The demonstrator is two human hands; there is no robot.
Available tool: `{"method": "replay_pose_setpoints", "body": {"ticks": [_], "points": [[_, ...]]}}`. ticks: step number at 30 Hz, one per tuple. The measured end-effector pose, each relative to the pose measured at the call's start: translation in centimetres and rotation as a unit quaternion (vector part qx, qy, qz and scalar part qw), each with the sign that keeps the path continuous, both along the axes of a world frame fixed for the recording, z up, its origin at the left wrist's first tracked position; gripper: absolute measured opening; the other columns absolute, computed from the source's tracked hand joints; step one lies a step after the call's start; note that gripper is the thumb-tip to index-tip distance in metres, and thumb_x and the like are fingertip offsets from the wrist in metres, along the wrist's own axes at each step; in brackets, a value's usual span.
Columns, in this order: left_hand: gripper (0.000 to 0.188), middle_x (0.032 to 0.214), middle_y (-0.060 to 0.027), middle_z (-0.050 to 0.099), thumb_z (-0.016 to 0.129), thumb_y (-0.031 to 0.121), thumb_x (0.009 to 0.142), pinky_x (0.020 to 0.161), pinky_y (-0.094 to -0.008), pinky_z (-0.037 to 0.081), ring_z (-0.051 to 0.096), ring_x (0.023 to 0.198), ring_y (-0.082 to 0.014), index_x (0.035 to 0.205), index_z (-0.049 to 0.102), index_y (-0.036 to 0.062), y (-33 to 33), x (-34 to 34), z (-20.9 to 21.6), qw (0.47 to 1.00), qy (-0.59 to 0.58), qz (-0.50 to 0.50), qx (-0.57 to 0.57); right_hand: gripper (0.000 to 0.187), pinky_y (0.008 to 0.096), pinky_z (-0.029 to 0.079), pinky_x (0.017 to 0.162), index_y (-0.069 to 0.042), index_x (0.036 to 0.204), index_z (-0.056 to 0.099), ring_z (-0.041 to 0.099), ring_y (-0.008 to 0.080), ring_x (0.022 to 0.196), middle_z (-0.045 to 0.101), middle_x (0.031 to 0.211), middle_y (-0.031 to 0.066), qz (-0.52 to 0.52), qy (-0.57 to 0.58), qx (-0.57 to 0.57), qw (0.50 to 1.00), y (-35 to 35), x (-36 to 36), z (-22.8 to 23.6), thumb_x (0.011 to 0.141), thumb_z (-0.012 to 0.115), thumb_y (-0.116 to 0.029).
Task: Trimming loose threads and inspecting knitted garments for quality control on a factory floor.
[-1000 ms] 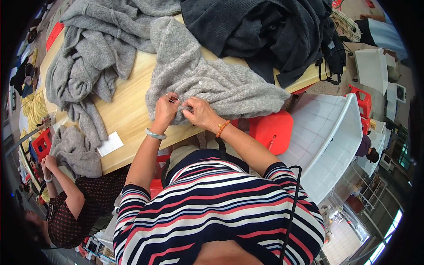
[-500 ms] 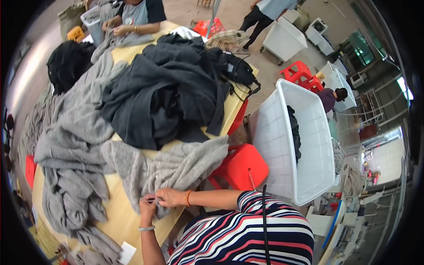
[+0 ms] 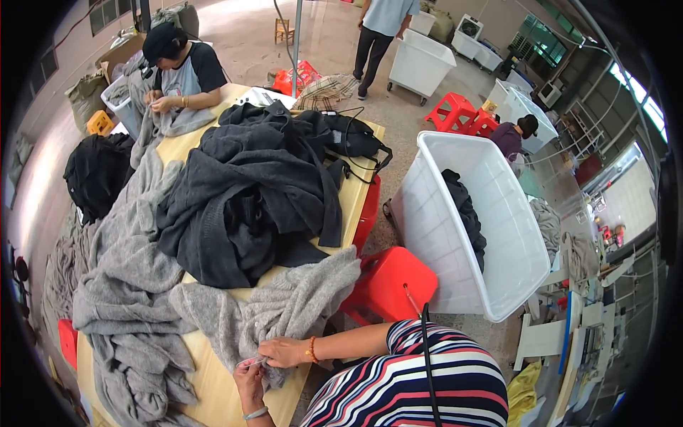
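A light grey knit garment lies bunched at the near edge of the wooden table. My left hand, with a pale bangle at the wrist, pinches the near edge of this knit. Close beside it, my right hand, wearing an orange beaded bracelet, also has its fingers closed on the cloth. A thin pale line shows between the two hands, too small to identify. The fingertips are partly hidden by the fabric. Farther up the table sits a heap of dark grey knitwear.
More grey knitwear drapes along the table's left side. A red stool stands at my right, beside a large white bin with dark cloth inside. Across the table a person handles grey fabric; another person stands farther off.
The view has tilted upward, so the far person's head and more of the room show. Both my hands stay at the garment's edge, with their fingers slightly shifted.
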State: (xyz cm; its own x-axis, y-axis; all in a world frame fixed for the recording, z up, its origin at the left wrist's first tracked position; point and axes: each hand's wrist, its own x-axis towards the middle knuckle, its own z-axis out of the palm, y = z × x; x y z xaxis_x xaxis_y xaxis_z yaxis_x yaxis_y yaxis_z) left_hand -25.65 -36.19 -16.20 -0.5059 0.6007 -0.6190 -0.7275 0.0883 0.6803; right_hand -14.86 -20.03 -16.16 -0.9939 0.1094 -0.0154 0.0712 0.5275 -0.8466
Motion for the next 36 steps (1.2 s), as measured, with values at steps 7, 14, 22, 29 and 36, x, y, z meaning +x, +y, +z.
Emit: {"method": "replay_pose_setpoints", "body": {"ticks": [7,14,22,29,36], "points": [[0.008,0.078,-0.006,0.065,0.065,0.001,0.086,0.054,-0.0204,0.045,0.056,0.059,-0.0108,0.093,0.063,-0.0005,0.2,0.2,-0.1,0.999,0.04,0.005,0.002,0.02,0.0445,0.048,0.076,-0.001,0.091,0.054,0.06,0.0396,0.088,0.059,0.09,0.0188,-0.013,0.024,-0.026,0.999,0.2,0.2,2.3,0.077,0.062,-0.013],[0.01,0.078,-0.0035,0.063,0.064,0.004,0.086,0.058,-0.0216,0.046,0.056,0.063,-0.0106,0.095,0.062,0.0008,-0.6,0.2,-0.9,0.999,-0.043,0.001,0.019,0.023,0.0445,0.049,0.076,-0.001,0.099,0.054,0.06,0.0381,0.089,0.057,0.092,0.0172,-0.063,0.048,-0.038,0.996,-0.4,0.4,2.4,0.081,0.062,-0.012],[0.016,0.085,-0.006,0.064,0.061,0.005,0.084,0.072,-0.027,0.047,0.059,0.076,-0.0155,0.099,0.062,0.0015,-0.8,0.2,-2.4,0.989,-0.134,-0.023,0.058,0.02,0.043,0.049,0.078,0.0,0.098,0.056,0.06,0.038,0.09,0.057,0.094,0.0177,0.016,0.02,0.002,1.0,0.5,0.6,1.1,0.083,0.062,-0.013],[0.018,0.099,-0.0079,0.068,0.061,0.005,0.083,0.088,-0.0348,0.047,0.063,0.094,-0.0218,0.101,0.063,0.0029,-1.2,0.0,-3.0,0.977,-0.212,0.01,0.03,0.026,0.0442,0.05,0.073,-0.003,0.105,0.054,0.06,0.0369,0.086,0.054,0.096,0.0164,0.078,0.059,0.046,0.994,0.8,0.7,0.4,0.084,0.063,-0.017],[0.015,0.098,-0.0084,0.067,0.058,0.005,0.087,0.09,-0.0349,0.048,0.063,0.094,-0.0208,0.1,0.064,0.0042,-1.0,-0.1,-3.7,0.98,-0.195,0.015,0.035,0.024,0.0444,0.05,0.072,-0.006,0.106,0.055,0.06,0.0365,0.083,0.055,0.095,0.0161,0.073,0.099,0.043,0.991,1.1,0.6,1.2,0.085,0.06,-0.016]]}}
